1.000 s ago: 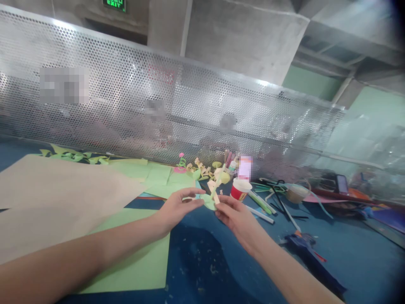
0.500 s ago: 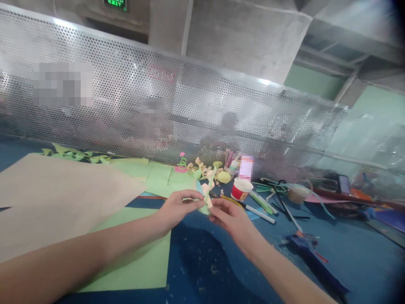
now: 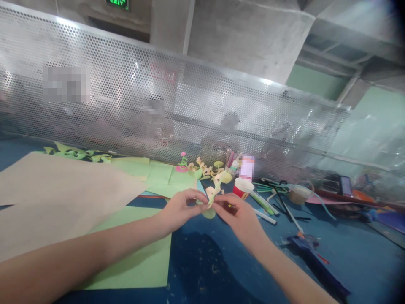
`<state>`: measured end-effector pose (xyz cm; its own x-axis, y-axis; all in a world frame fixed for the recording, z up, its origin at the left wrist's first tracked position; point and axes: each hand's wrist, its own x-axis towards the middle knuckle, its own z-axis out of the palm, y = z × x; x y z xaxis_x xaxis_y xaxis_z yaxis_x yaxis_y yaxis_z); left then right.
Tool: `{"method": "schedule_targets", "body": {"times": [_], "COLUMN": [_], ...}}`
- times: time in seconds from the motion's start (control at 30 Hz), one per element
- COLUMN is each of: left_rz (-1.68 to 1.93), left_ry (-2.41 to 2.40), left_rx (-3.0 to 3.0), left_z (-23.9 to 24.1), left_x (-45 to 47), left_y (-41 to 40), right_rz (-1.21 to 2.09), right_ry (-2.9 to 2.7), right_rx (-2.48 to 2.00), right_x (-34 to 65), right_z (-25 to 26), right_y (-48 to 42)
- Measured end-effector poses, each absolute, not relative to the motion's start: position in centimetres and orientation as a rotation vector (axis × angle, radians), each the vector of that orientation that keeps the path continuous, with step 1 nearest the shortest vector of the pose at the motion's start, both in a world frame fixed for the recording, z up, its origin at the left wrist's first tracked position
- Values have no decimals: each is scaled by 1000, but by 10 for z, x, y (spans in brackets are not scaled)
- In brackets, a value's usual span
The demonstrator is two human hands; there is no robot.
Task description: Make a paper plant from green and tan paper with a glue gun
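Observation:
Both my hands meet above the blue table (image 3: 348, 261) and pinch one small paper craft (image 3: 212, 195), a pale green round base with a curled cream and green strip rising from it. My left hand (image 3: 182, 207) grips the craft from the left with fingers closed. My right hand (image 3: 236, 216) holds it from the right, fingertips pressed on the strip. The craft is lifted just off the table.
A green paper sheet (image 3: 139, 261) and brown paper (image 3: 63, 198) lie at left. A red and white paper cup (image 3: 242, 188), pens (image 3: 264, 204), finished paper curls (image 3: 205, 169) and a dark glue gun (image 3: 308, 253) sit beyond and right. A perforated metal screen (image 3: 158, 109) backs the table.
The craft has turned in my fingers and dropped slightly; my right hand has shifted a little left and up, closing tighter on the strip.

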<state>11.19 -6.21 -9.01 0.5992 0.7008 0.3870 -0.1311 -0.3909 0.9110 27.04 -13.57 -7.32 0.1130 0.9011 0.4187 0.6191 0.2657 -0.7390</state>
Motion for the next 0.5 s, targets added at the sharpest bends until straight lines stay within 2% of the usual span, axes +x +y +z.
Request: {"method": "schedule_targets", "body": {"times": [0.5], "left_rz": [996], "left_ry": [583], "left_rx": [2109], "left_z": [-86], "left_x": [109], "left_y": [-63], "right_rz": [687], "right_ry": [-1488], "right_rx": [-1420], "right_x": [267], "right_z": [-70], "right_y": [-136]}}
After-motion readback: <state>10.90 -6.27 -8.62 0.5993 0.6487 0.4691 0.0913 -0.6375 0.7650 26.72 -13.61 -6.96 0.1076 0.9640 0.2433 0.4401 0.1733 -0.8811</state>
